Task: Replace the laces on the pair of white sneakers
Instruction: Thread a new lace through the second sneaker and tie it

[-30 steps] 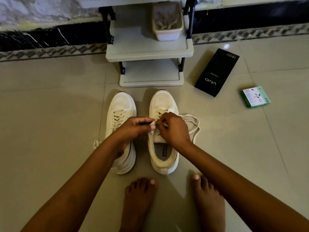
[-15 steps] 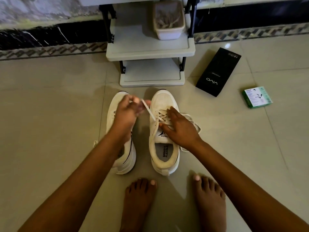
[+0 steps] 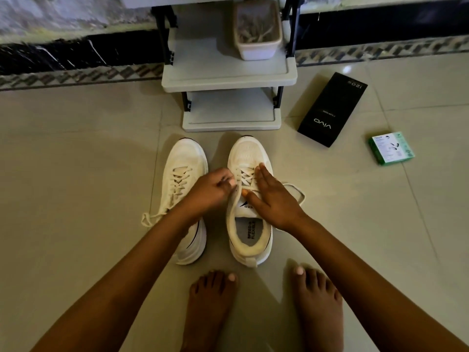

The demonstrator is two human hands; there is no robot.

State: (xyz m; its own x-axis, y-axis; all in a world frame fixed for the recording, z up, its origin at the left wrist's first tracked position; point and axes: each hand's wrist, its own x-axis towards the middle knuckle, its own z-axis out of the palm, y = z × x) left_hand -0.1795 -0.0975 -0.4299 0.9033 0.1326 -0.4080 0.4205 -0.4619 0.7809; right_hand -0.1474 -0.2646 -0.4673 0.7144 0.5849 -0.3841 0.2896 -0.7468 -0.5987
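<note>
Two white sneakers stand side by side on the tiled floor, toes pointing away from me. The left sneaker (image 3: 185, 168) is fully laced, and its lace ends trail off to the left. The right sneaker (image 3: 247, 153) is laced over its lower eyelets. A loose loop of its lace (image 3: 295, 191) lies on the floor to its right. My left hand (image 3: 210, 189) has curled fingers that pinch the lace at the shoe's left eyelet edge. My right hand (image 3: 274, 196) lies flat with straight fingers, pressing on the tongue and right side of this shoe.
A grey two-tier shoe rack (image 3: 228, 74) stands just beyond the sneakers, with a white tub (image 3: 257, 47) of laces on its upper shelf. A black box (image 3: 332, 110) and a small green box (image 3: 390, 148) lie on the floor at the right. My bare feet (image 3: 261, 308) are just behind the sneakers.
My left hand drew the lace up and to the left, then came back down to the shoe's eyelet edge. My right hand let go of the lace and flattened onto the right sneaker.
</note>
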